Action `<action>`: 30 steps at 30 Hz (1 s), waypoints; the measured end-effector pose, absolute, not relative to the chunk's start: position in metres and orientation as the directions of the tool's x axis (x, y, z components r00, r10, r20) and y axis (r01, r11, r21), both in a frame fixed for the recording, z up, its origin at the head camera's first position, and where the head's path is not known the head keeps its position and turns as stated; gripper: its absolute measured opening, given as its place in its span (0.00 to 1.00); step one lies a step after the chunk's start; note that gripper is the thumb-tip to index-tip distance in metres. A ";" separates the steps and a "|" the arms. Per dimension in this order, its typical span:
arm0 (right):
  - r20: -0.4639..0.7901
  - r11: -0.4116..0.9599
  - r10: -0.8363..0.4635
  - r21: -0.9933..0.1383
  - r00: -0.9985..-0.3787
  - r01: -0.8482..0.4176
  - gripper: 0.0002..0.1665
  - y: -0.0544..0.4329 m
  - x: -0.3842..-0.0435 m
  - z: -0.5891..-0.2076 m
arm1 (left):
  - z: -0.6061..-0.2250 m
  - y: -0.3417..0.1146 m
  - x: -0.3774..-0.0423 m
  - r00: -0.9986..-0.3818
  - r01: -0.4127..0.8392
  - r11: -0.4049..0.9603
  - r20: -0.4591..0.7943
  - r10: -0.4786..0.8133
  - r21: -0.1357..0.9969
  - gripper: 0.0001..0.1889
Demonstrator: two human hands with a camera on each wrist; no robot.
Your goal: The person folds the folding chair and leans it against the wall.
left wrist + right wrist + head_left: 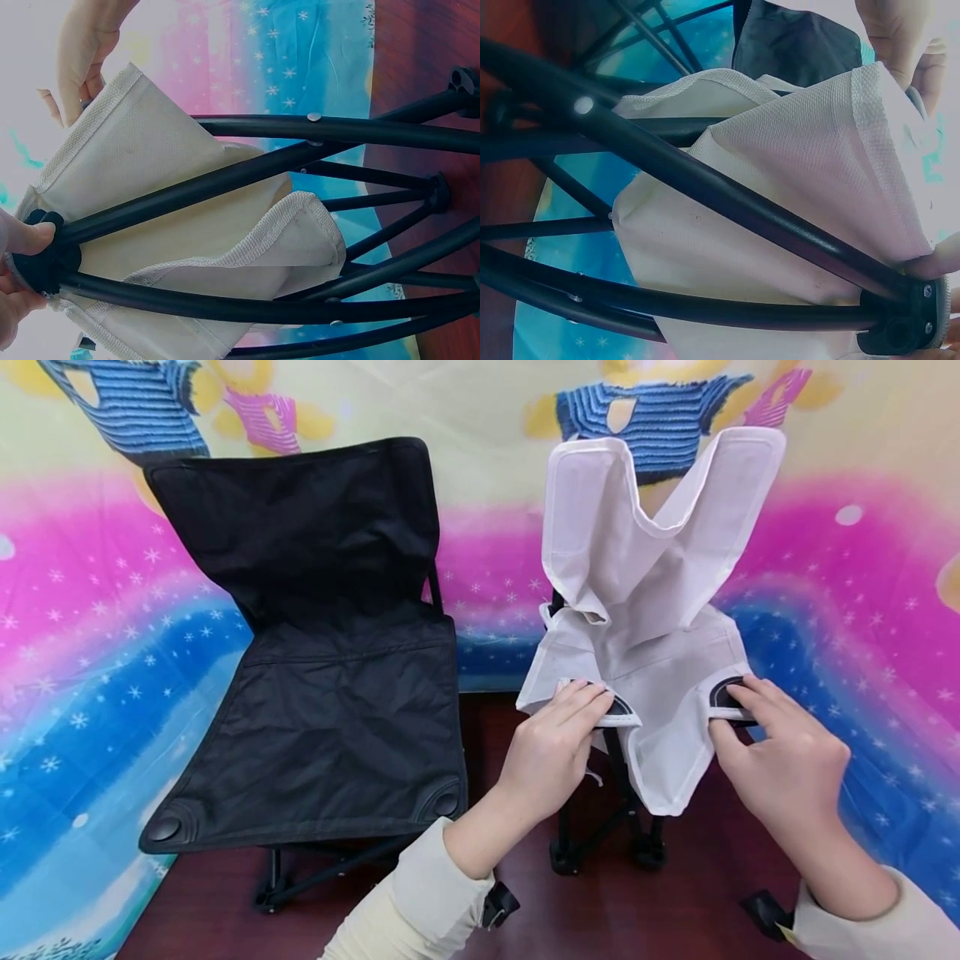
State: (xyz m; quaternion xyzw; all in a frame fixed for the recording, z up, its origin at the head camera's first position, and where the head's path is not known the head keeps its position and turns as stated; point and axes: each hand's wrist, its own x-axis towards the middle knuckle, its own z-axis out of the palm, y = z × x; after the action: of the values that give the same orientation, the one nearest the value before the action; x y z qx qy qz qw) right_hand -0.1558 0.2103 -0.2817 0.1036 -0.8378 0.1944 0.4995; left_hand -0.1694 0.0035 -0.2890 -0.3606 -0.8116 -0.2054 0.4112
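Observation:
A white folding chair [660, 581] stands half folded on the right, its seat cloth sagging into a deep crease. My left hand [551, 745] grips the seat's front left corner, fingers over the black patch and thumb underneath. In the left wrist view the thumb presses a black plastic corner joint [46, 251] where two leg tubes [202, 184] meet. My right hand [787, 756] pinches the front right corner the same way, fingers on its black patch [726, 692]. The right wrist view shows that corner's joint [900, 315] with screws, held at the fingertips.
A black folding chair [330, 693] stands unfolded on the left, close beside the white one. Behind both hangs a colourful cartoon cloth [487, 552]. The floor [600, 910] is dark reddish wood. Black straps with devices sit at both sleeves [420, 893].

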 end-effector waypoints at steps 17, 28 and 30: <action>0.902 0.897 0.020 -0.207 -0.431 -0.392 0.20 0.200 -0.159 -0.280 | -0.285 0.008 -0.170 -0.368 0.751 0.660 0.837 0.405 0.012 0.14; 0.898 0.886 0.042 -0.237 -0.439 -0.399 0.20 0.194 -0.159 -0.278 | -0.285 0.010 -0.172 -0.353 0.734 0.678 0.833 0.425 -0.035 0.13; 0.897 0.880 0.041 -0.241 -0.441 -0.409 0.20 0.191 -0.159 -0.277 | -0.285 0.009 -0.172 -0.353 0.733 0.680 0.833 0.426 -0.037 0.13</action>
State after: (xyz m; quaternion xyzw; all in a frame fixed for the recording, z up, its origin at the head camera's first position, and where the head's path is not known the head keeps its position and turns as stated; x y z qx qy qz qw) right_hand -0.1592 0.1914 -0.2772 0.1123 -0.8204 0.2178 0.5167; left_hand -0.1717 0.0091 -0.2847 -0.3603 -0.8039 -0.1741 0.4401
